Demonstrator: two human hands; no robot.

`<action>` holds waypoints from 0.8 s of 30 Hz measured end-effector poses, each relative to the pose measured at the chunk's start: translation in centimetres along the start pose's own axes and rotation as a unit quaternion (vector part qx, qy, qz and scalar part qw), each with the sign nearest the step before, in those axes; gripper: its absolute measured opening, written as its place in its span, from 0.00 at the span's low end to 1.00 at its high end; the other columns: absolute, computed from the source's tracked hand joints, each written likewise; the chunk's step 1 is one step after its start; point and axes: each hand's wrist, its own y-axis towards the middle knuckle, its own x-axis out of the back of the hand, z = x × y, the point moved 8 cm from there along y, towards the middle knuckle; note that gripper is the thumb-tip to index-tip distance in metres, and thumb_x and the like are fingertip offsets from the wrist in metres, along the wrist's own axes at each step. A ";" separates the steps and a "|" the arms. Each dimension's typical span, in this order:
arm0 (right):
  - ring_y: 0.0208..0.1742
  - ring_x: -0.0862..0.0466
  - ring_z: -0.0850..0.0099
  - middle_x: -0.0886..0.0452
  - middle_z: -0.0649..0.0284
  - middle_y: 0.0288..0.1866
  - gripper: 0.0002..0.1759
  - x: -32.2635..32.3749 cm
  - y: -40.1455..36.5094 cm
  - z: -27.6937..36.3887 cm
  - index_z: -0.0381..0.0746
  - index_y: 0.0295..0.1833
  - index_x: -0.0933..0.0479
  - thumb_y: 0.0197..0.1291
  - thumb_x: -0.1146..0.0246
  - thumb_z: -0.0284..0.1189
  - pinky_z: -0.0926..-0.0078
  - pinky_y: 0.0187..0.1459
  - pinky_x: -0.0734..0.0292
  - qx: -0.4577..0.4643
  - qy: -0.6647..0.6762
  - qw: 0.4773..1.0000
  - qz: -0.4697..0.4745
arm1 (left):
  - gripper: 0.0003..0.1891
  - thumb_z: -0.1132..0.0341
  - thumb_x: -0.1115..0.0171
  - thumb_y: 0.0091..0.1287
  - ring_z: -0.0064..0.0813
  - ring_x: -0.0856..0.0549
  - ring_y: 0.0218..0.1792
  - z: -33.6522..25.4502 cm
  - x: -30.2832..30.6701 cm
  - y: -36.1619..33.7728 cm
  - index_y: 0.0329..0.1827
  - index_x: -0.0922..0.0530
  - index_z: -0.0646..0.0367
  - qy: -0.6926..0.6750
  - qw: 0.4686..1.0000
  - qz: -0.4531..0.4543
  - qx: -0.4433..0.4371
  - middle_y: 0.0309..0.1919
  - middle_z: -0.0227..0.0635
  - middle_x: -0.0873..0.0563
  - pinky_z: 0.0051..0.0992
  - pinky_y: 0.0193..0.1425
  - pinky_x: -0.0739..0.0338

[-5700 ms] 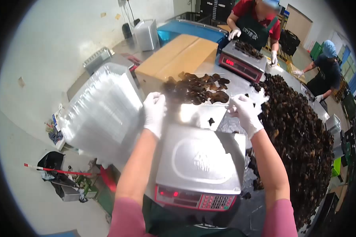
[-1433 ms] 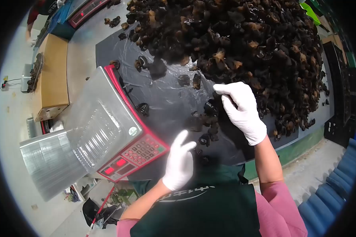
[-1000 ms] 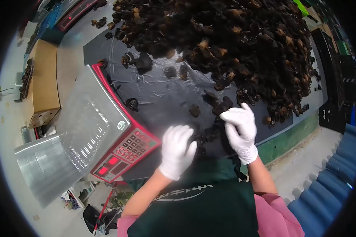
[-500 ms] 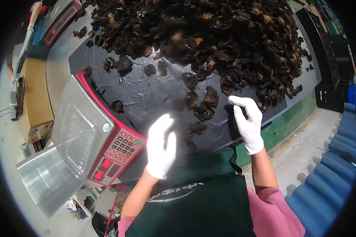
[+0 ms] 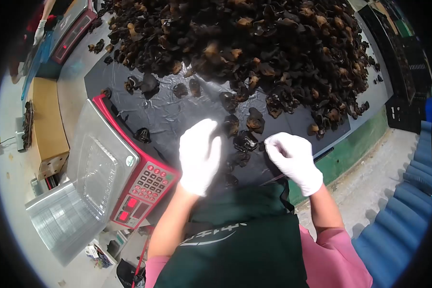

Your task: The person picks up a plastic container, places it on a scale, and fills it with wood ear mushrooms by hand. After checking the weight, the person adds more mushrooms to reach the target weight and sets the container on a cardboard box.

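Observation:
Both hands wear white gloves. My left hand (image 5: 200, 156) is over the dark sheet (image 5: 170, 113), just right of the scale, its thumb apart from its fingers and nothing visible between them. Its fingertips are beside loose dark ruffled pieces (image 5: 230, 126). My right hand (image 5: 295, 161) has thumb and fingertips pinched together at the right of another dark piece (image 5: 245, 141); a tiny dark bit shows at the tips, too small to name. Beyond both hands rises a large heap of dark brown pieces (image 5: 273, 53).
At left stands a red and silver scale (image 5: 149, 182) with a clear plastic tray (image 5: 97, 168) on its plate. Stacked clear trays (image 5: 65, 216) lie beside it. A cardboard box (image 5: 50, 122), a second scale (image 5: 74, 36) and another person's gloved hand (image 5: 40, 32) are further left.
My left hand has moved forward toward the loose pieces. My right hand has come back and leftward, and its fingertips have closed together. The other person's arm at upper left has shifted.

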 end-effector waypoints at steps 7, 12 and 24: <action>0.36 0.14 0.62 0.11 0.56 0.48 0.22 -2.1 0.4 4.2 0.43 0.62 0.16 0.62 0.34 0.27 0.62 0.39 0.19 0.161 -0.104 0.981 -0.034 | 0.26 0.70 0.26 0.56 0.38 0.19 0.54 -2.0 -3.4 2.7 0.61 0.18 0.51 0.135 0.985 0.079 -0.072 0.47 0.31 0.15 0.53 0.81 0.43; 0.29 0.18 0.64 0.13 0.62 0.41 0.21 -5.1 1.0 2.7 0.43 0.59 0.16 0.59 0.34 0.26 0.65 0.33 0.21 0.173 -0.136 0.975 -0.028 | 0.15 0.73 0.27 0.56 0.40 0.18 0.52 -0.9 -2.4 1.7 0.45 0.19 0.52 0.070 0.995 0.042 -0.062 0.39 0.31 0.17 0.52 0.79 0.37; 0.39 0.14 0.59 0.14 0.59 0.41 0.23 11.5 -11.0 -5.5 0.43 0.57 0.16 0.53 0.32 0.18 0.60 0.41 0.19 -0.112 -0.329 0.936 -0.060 | 0.23 0.82 0.33 0.52 0.44 0.17 0.56 -3.1 1.0 -2.0 0.53 0.15 0.54 -0.024 0.991 0.106 -0.082 0.54 0.37 0.14 0.44 0.69 0.25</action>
